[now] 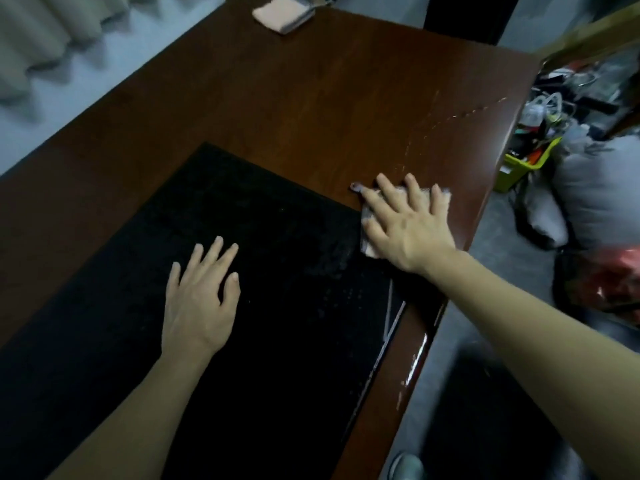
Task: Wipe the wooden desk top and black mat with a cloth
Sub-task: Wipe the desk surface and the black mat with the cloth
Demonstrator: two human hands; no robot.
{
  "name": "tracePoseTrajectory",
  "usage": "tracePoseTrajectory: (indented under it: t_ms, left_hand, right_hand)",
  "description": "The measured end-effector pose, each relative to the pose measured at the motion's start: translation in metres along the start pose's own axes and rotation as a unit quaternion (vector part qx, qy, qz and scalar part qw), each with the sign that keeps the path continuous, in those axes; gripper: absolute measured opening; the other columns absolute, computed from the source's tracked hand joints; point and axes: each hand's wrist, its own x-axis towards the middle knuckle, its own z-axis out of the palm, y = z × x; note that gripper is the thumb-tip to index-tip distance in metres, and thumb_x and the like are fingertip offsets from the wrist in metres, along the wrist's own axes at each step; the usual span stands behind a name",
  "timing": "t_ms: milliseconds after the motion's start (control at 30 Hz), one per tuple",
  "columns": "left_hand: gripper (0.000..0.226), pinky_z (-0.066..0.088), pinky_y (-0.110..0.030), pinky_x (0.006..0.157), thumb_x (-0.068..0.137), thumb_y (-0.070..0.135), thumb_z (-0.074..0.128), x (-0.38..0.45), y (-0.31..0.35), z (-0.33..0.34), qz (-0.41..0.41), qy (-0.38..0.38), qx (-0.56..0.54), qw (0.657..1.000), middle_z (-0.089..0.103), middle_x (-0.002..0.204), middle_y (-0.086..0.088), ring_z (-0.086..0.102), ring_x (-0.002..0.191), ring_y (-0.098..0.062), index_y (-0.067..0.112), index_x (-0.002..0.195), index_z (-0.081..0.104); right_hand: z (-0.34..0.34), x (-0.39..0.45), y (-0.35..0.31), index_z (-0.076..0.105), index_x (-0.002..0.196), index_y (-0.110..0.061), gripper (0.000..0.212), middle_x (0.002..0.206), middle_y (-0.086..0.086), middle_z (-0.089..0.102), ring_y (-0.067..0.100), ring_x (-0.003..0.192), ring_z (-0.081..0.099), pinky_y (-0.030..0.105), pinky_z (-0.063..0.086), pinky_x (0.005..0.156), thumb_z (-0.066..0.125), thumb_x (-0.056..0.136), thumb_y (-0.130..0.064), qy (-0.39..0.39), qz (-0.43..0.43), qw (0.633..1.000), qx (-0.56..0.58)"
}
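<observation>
A dark brown wooden desk top (277, 98) fills most of the view, with a large black mat (259, 323) lying on its near half. My right hand (405, 223) presses flat, fingers spread, on a pale cloth (443, 195) on the bare wood just past the mat's right corner. Most of the cloth is hidden under the palm. My left hand (201, 292) rests flat on the mat with straight fingers, holding nothing. Wet streaks shine on the wood beyond the cloth.
A folded pink cloth (282, 13) lies at the desk's far edge. Beyond the desk's right edge the floor holds clutter: a yellow-green bin (519, 166), grey bags (595, 188) and a red bag (616, 271). Curtains (41, 39) hang at the far left.
</observation>
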Motion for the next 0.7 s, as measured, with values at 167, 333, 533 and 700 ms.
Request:
tracePoseTrajectory:
  t_ms: [167,333,533,700]
  left_hand:
    - [0.060,0.004,-0.041,0.124,0.100,0.055,0.019,0.003,-0.003,0.000,-0.001,-0.010,-0.015,1.000,0.020,0.162,0.020,0.006,0.151,-0.002,0.036,0.153,0.037]
    - [0.060,0.005,-0.042,0.125,0.103,0.057,0.015,0.000,-0.002,0.003,-0.005,0.008,-0.011,1.000,0.020,0.162,0.020,0.007,0.152,-0.003,0.034,0.154,0.037]
    - [0.061,0.004,-0.042,0.126,0.103,0.061,0.013,0.001,-0.007,0.004,0.003,0.003,-0.047,0.999,0.016,0.162,0.026,0.003,0.152,0.002,0.038,0.155,0.033]
    - [0.060,0.004,-0.040,0.126,0.103,0.062,0.014,-0.001,-0.005,0.006,-0.002,0.020,-0.055,0.998,0.013,0.164,0.024,0.000,0.152,0.002,0.039,0.158,0.021]
  right_hand:
    - [0.003,0.000,-0.045,-0.007,0.160,-0.038,0.060,0.170,-0.006,-0.013,0.039,0.154,-0.013,0.067,-0.007,0.117,0.009,0.104,-0.055,-0.002,-0.043,0.999,-0.032]
    - [0.019,-0.081,-0.079,0.027,0.160,-0.033,0.060,0.169,0.000,0.017,0.041,0.154,0.011,0.070,0.006,0.117,0.021,0.104,-0.055,-0.019,-0.293,0.956,-0.025]
    - [0.007,0.011,-0.035,0.006,0.161,-0.040,0.063,0.170,-0.007,0.000,0.036,0.156,0.002,0.066,0.001,0.119,0.013,0.100,-0.055,0.009,-0.201,0.978,-0.054]
    - [-0.013,0.072,-0.059,-0.005,0.161,-0.038,0.060,0.169,-0.007,-0.016,0.034,0.154,-0.016,0.064,-0.010,0.119,0.009,0.104,-0.053,-0.018,-0.069,0.997,-0.012]
